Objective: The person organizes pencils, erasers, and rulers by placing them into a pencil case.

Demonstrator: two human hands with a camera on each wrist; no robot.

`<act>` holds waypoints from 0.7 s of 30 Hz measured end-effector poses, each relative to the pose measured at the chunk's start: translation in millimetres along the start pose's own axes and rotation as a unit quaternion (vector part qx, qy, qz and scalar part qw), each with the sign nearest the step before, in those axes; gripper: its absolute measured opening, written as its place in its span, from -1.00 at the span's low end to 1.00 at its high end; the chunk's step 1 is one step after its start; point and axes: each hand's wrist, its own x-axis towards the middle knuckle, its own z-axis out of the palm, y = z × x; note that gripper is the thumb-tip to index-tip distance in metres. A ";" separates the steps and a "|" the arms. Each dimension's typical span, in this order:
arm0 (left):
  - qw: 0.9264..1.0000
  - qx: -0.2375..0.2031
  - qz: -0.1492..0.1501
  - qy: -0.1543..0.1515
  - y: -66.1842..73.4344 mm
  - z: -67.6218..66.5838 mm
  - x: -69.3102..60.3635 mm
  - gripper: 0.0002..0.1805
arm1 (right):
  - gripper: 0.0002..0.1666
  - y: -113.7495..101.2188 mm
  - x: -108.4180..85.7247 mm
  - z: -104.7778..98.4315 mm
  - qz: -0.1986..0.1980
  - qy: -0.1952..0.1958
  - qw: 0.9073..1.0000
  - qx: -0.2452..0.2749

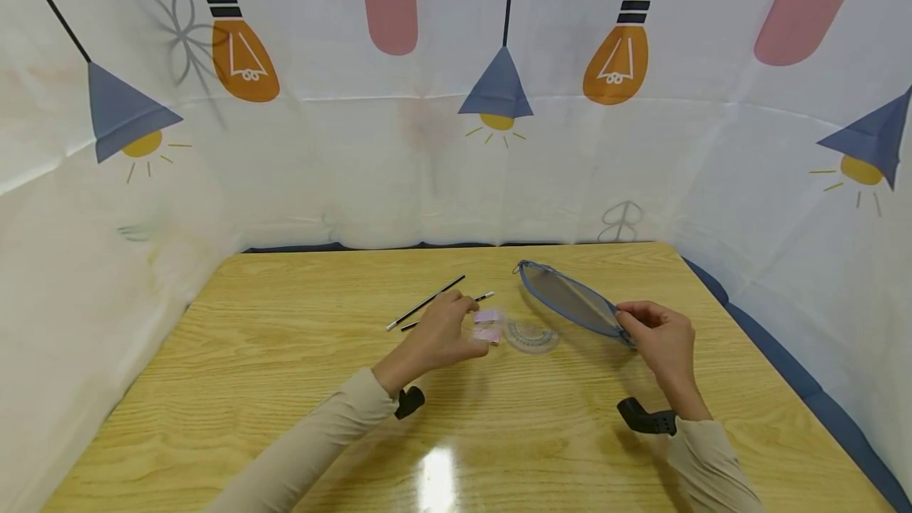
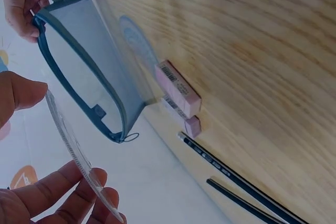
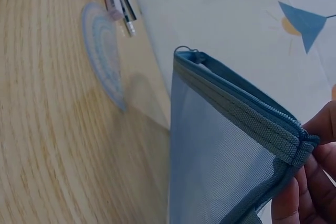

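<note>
My left hand (image 1: 438,335) holds a thin clear plastic piece with ruled marks (image 2: 76,153) between thumb and fingertips, above the table. At the right, my right hand (image 1: 663,339) pinches one end of a blue-edged mesh pouch (image 1: 577,301); its zipped mouth gapes in the left wrist view. A clear protractor (image 1: 530,336) lies flat between the hands. Beside it are two pink-and-white erasers (image 2: 178,88), one near the other. In the right wrist view the fingers (image 3: 310,192) grip the pouch's corner by the zip end (image 3: 304,142).
Two dark pencils (image 1: 427,302) (image 2: 236,179) lie behind my left hand, one partly hidden by it. The wooden table (image 1: 285,394) ends at a white printed cloth (image 1: 427,172) at the back and sides. Each wrist wears a black camera mount (image 1: 644,416).
</note>
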 end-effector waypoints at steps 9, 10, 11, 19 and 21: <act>1.000 0.002 0.014 0.001 5.1 -1.0 10.7 -0.42 | -0.75 -2.0 2.8 -2.7 0.009 -0.013 1.000 -0.003; 1.000 0.002 0.013 0.000 5.7 -1.2 12.0 -0.43 | -0.75 -2.0 3.1 -2.7 0.007 -0.014 1.000 -0.004; 1.000 -0.001 0.012 -0.001 6.4 -1.4 13.1 -0.44 | -0.75 -2.0 3.4 -2.9 0.006 -0.014 1.000 -0.004; 1.000 -0.011 0.015 -0.007 8.3 -0.9 22.3 -0.42 | -0.75 -2.0 6.8 -1.8 0.001 -0.014 1.000 0.006; 1.000 -0.019 0.014 -0.006 9.1 -0.1 24.4 -0.42 | -0.75 -2.3 6.9 -1.5 0.002 -0.013 1.000 0.008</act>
